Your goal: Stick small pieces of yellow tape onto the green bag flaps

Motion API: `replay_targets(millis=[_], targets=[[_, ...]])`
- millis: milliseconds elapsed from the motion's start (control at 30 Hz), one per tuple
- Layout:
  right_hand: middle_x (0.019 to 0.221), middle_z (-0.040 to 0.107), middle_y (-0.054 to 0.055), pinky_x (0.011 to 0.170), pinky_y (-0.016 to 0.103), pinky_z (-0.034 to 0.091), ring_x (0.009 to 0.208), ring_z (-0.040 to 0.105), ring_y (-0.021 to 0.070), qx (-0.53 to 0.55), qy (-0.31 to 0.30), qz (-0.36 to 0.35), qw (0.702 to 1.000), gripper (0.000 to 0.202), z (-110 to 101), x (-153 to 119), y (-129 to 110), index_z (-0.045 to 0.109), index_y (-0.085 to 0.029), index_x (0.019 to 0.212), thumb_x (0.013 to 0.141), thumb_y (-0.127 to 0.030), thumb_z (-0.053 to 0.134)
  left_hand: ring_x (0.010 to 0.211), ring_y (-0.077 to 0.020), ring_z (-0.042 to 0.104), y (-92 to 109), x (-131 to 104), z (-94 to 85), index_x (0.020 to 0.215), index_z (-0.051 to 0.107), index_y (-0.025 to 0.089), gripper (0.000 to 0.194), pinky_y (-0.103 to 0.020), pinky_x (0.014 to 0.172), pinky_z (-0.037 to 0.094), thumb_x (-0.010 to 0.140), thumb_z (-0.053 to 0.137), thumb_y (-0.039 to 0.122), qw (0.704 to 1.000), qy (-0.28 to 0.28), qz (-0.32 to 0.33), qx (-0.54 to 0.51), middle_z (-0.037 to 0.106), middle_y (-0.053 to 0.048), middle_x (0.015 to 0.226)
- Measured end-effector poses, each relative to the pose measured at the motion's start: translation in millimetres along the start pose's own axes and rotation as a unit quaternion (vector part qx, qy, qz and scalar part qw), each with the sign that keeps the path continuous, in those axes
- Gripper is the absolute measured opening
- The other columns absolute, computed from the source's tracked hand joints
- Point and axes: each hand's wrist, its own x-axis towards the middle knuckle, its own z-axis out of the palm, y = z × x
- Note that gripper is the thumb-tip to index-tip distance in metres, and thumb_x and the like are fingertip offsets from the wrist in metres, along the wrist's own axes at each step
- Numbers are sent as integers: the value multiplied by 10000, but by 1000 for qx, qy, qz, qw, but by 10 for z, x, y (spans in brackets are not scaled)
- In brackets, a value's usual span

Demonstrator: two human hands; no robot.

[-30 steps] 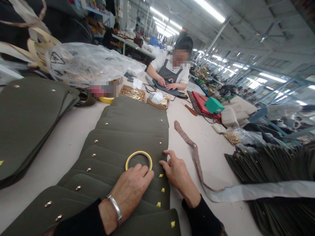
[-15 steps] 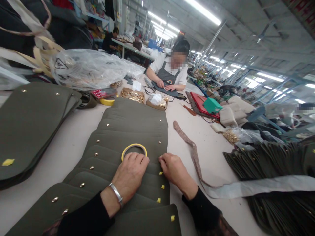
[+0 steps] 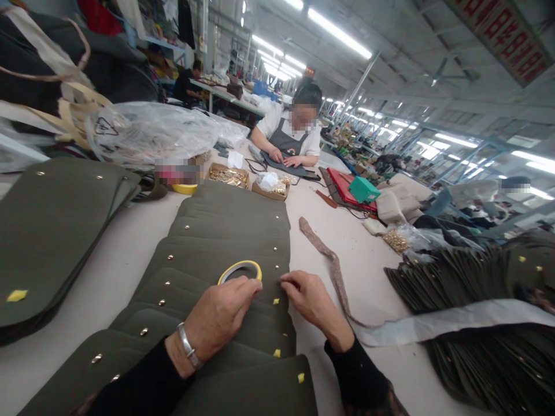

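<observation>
A roll of yellow tape (image 3: 241, 265) is held in my left hand (image 3: 219, 309), its fingers closed on the near side of the ring. Just right of it, my right hand (image 3: 309, 293) has thumb and fingertips pinched together at the right edge of the overlapping dark green panels (image 3: 225, 222). Whatever that pinch holds, if anything, is too small to make out. Gold-coloured studs run down both sides of the panels. Small yellow tape pieces (image 3: 277, 353) stick along their right side.
A stack of dark green panels (image 3: 65, 214) lies left, and many more (image 3: 455, 277) stand bunched right. Boxes of gold hardware (image 3: 229, 175) sit ahead. A co-worker (image 3: 288, 138) works across the table. A brown strip (image 3: 323, 248) and white band (image 3: 455, 325) lie right.
My left hand has shifted slightly left and down and turned, tilting the tape roll. My right hand stays pinched by the panel edge. The whole view has moved a little.
</observation>
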Motion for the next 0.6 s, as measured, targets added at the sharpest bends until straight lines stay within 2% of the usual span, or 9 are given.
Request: replay_targets(millis=[33, 100, 233, 400, 500, 600], targets=[[792, 737, 38, 654, 255, 474, 697, 655, 167, 35, 34, 9, 999, 198, -10, -26, 1, 738, -186, 900, 836, -196, 551, 819, -134, 650, 5, -9, -4, 1056, 568, 202, 197, -240, 752, 519, 974, 389, 199, 1000, 19, 6, -10, 682, -17, 903], [762, 721, 31, 617, 243, 481, 657, 640, 151, 97, 58, 7, 994, 192, -6, -88, -36, 725, -181, 922, 865, -228, 547, 918, -125, 666, 25, -22, -17, 1198, 521, 211, 251, -221, 822, 524, 972, 409, 207, 999, 40, 21, -30, 699, -25, 1042], [862, 705, 41, 699, 249, 499, 729, 631, 140, 119, 53, -106, 986, 171, 82, -197, -192, 691, -183, 967, 860, -168, 558, 970, -120, 675, 69, -35, -18, 1427, 293, 213, 467, -208, 838, 532, 975, 411, 220, 999, 27, 8, -31, 689, -37, 1149], [868, 683, 64, 755, 281, 508, 807, 623, 160, 63, 71, -217, 971, 165, 189, -206, -282, 638, -182, 969, 892, -131, 501, 933, -146, 693, 56, -58, 70, 1415, 285, 196, 450, -229, 783, 551, 985, 400, 268, 1000, 19, 7, 5, 695, -66, 1136], [842, 677, 62, 747, 282, 510, 803, 624, 164, 29, 79, -241, 967, 181, 217, -189, -258, 623, -188, 943, 895, -114, 465, 915, -156, 696, 54, -66, 90, 1381, 314, 166, 409, -236, 761, 552, 987, 381, 253, 999, 8, 22, 22, 700, -86, 1113], [740, 653, 35, 667, 262, 496, 695, 607, 153, -1, 102, -248, 963, 168, 243, -185, -226, 612, -193, 868, 862, -100, 472, 911, -148, 688, 81, -61, 64, 1298, 389, 179, 319, -232, 758, 540, 984, 376, 229, 1000, -7, 13, -5, 703, -63, 1069]])
